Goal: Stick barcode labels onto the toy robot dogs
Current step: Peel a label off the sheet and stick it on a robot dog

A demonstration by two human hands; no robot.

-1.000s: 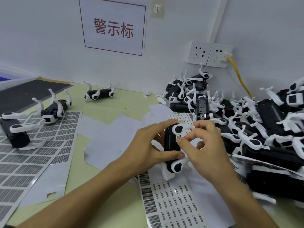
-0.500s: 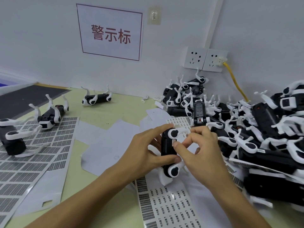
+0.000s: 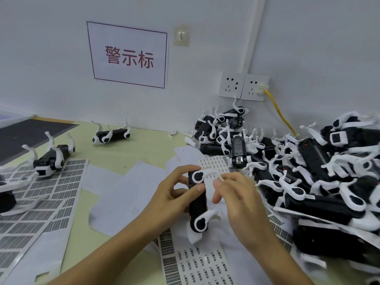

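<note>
A black toy robot dog with white legs [image 3: 197, 204] stands on end above the table's middle. My left hand [image 3: 171, 199] grips its body, thumb pressed on the side. My right hand [image 3: 236, 195] is beside it on the right, fingers curled near the upper white leg; I cannot tell whether it pinches a label. A barcode label sheet [image 3: 197, 266] lies below the dog, another label sheet [image 3: 214, 164] behind it. A big pile of robot dogs [image 3: 298, 171] fills the right side.
Three more dogs lie upside down at the left: one at the back [image 3: 112, 135], one on the large grey label sheet [image 3: 52, 155], one at the left edge [image 3: 6, 194]. White backing papers [image 3: 115, 192] cover the table. Wall sockets [image 3: 243, 87] with a yellow cable [image 3: 280, 115] sit behind the pile.
My right fingers have drawn slightly away from the dog's side, and my left thumb now presses where they were. The dog stays upright in my left hand.
</note>
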